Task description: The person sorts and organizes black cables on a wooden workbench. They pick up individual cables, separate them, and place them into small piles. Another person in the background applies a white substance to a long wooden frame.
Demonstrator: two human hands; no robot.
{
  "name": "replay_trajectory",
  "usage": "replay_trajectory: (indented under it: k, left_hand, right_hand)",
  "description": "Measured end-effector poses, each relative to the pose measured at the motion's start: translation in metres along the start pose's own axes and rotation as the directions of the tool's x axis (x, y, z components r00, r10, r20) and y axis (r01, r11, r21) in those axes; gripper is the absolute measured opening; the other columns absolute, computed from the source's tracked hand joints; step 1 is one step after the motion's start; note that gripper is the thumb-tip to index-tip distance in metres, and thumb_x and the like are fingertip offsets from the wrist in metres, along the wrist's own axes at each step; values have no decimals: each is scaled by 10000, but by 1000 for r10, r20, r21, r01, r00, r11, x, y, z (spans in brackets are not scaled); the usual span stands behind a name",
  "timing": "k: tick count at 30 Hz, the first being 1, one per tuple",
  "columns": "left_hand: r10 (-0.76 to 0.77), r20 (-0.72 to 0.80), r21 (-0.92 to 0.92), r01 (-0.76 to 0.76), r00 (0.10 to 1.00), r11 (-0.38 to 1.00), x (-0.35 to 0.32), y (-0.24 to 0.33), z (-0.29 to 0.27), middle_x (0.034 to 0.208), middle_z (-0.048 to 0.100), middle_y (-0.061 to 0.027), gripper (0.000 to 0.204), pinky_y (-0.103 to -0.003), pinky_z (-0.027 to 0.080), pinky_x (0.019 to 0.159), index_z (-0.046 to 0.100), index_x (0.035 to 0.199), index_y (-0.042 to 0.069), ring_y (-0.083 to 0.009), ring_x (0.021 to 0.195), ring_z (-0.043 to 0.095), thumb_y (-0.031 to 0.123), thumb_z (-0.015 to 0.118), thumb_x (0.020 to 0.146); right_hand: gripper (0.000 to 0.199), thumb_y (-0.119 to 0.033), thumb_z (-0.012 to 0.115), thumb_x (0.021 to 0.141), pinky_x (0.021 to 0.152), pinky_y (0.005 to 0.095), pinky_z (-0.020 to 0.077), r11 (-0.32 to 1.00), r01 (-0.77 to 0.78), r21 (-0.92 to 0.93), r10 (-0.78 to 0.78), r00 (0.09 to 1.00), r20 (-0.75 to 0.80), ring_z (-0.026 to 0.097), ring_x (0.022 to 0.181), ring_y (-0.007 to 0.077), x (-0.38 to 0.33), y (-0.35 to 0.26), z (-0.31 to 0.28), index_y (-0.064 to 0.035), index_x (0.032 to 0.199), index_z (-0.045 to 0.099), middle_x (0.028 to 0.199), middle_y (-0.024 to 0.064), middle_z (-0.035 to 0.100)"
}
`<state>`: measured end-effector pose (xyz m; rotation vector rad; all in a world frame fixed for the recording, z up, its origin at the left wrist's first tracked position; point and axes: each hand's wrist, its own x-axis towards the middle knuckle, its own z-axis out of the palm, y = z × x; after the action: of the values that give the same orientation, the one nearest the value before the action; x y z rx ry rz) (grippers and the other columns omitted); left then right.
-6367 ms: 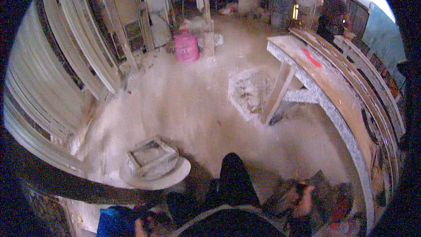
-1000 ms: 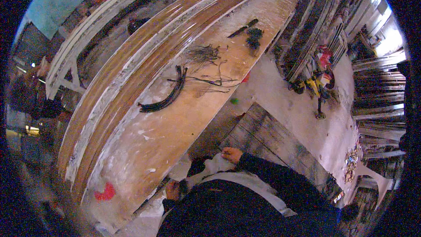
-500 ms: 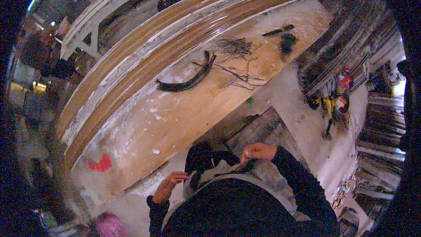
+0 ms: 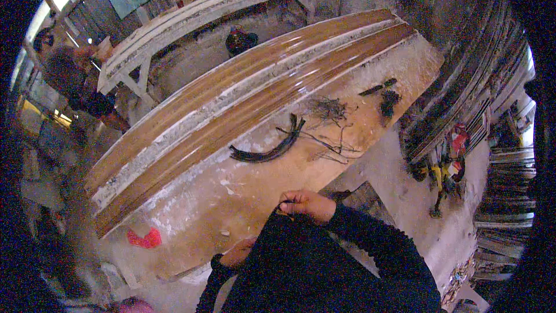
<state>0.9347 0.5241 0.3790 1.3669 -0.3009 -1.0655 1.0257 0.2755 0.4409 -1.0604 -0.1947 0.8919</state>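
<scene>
My right hand (image 4: 307, 205) is raised in front of my dark clothing, at the near edge of the plywood table (image 4: 197, 203). Its fingers are pinched together around something small and dark that I cannot make out. Lower and to the left is my left hand (image 4: 238, 253), its fingers mostly hidden behind the clothing. Beyond the hands, a curved bundle of dark strips (image 4: 267, 153) lies on the table. Thin dark strands (image 4: 327, 145) spread beside it, with a tangled pile of them (image 4: 330, 109) farther back.
Long glossy brown boards with white bands (image 4: 231, 113) run along the table's far side. A dark bar (image 4: 377, 87), a dark clump (image 4: 389, 104) and a red piece (image 4: 145, 237) lie on top. At far left a person (image 4: 72, 75) stands by a pale bench (image 4: 139, 46). Yellow-and-red tools (image 4: 443, 171) are at right.
The view has tilted up, so the table sits lower and more of the background and the person shows. My right hand has moved left and toward the table; my left hand is now partly covered.
</scene>
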Motion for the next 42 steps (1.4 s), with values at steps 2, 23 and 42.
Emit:
replay_trajectory:
  k: [2,23,42]
  left_hand:
    - [-13,-47,-33,11,999,999,-2,-2,-8,1070,533,-52,294,-305,324,920,489,1108,33,-169,1028,456,193,438,867]
    - [76,33,-50,-74,997,996,48,34,-67,1117,511,-71,366,-314,326,937,447,1170,43,-164,1062,442,112,522,818]
    - [449,-596,499,-131,666,857,90,-32,-61,994,528,-137,341,-349,398,805,514,1068,61,-283,925,497,203,514,759]
  right_hand:
    - [138,-191,518,840,668,210,393,991,22,-132,-40,989,-140,491,726,73,9,11,-11,-54,829,524,760,-9,536]
    - [252,-273,533,819,504,265,426,934,-229,-275,65,865,-498,517,580,116,16,63,-103,-57,948,518,712,27,552]
    - [140,-161,517,797,542,268,414,374,-618,-691,-502,492,-711,497,619,150,-59,-2,-277,-28,840,518,670,41,505]
